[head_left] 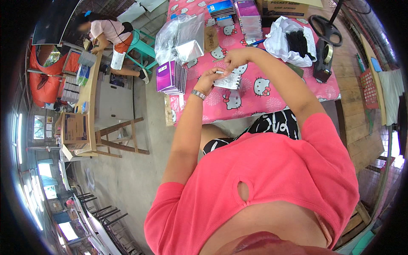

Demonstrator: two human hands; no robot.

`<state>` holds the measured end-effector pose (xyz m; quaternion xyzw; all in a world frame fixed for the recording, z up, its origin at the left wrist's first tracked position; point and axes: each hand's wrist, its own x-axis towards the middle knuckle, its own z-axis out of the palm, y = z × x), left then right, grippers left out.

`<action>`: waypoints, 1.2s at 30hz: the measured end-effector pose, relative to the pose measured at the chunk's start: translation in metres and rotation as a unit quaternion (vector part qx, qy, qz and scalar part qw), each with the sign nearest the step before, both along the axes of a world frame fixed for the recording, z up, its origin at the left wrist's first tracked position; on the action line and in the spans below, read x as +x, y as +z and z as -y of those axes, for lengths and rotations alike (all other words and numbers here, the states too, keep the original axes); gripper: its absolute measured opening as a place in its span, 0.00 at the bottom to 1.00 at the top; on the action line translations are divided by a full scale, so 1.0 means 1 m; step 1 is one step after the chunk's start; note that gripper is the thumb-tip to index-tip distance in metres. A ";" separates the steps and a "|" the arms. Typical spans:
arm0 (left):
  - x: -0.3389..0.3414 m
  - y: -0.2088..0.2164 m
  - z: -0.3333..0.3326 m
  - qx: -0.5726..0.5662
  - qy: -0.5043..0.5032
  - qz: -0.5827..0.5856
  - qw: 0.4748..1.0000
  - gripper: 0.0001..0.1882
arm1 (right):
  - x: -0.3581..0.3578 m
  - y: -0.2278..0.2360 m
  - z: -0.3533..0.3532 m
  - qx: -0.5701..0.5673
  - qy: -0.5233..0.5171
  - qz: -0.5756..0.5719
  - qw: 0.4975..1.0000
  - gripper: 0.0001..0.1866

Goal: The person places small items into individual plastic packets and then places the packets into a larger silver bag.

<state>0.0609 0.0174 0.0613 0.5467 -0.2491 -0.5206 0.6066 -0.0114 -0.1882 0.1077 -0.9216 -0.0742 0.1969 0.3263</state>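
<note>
A small notepad (229,80) with a pale, shiny cover and a toothed right edge lies just above the pink table. My left hand (207,81), a metal watch at its wrist, is closed on the pad's left end. At the pad's far left corner, my right hand (238,58) is pinched, its fingertips close against the left ones. What the right fingertips grip is too small to make out. Left of my hands stands a stack of purple notebooks (170,78). Black spiral coils (300,43) lie in an open white wrapper (276,40) beyond my right forearm.
Clear plastic bags (180,40) rest behind the purple stack. Farther back are blue notebooks (221,7), more purple ones (248,21) and a cardboard box (284,8). A black tape dispenser (324,63) stands at the table's right edge. Another person (104,32) works at a bench on the left.
</note>
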 end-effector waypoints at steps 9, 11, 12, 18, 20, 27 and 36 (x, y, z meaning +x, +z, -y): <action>-0.015 0.012 -0.005 -0.063 0.032 0.046 0.996 0.19 | -0.042 -0.100 -0.010 0.368 -0.200 -0.315 0.852 0.24; -0.020 0.015 -0.002 -0.056 0.044 0.096 0.993 0.20 | -0.047 -0.096 -0.008 0.277 -0.229 -0.271 0.893 0.25; -0.022 0.017 0.000 -0.021 0.055 0.178 0.982 0.20 | -0.048 -0.093 -0.006 0.164 -0.274 -0.087 0.944 0.25; -0.041 0.012 -0.022 -0.016 0.201 0.118 0.972 0.20 | -0.070 -0.005 -0.070 0.109 -0.321 0.238 0.910 0.27; -0.037 -0.022 -0.042 -0.109 0.343 -0.054 0.932 0.18 | -0.074 -0.003 -0.108 -0.114 -0.209 0.409 0.881 0.29; -0.117 -0.039 -0.083 0.057 0.079 -0.253 0.963 0.17 | -0.072 0.003 -0.109 0.121 -0.231 0.341 0.903 0.45; -0.093 0.025 -0.071 -0.036 0.217 0.207 0.953 0.35 | -0.111 -0.034 -0.089 0.156 -0.202 0.192 0.948 0.47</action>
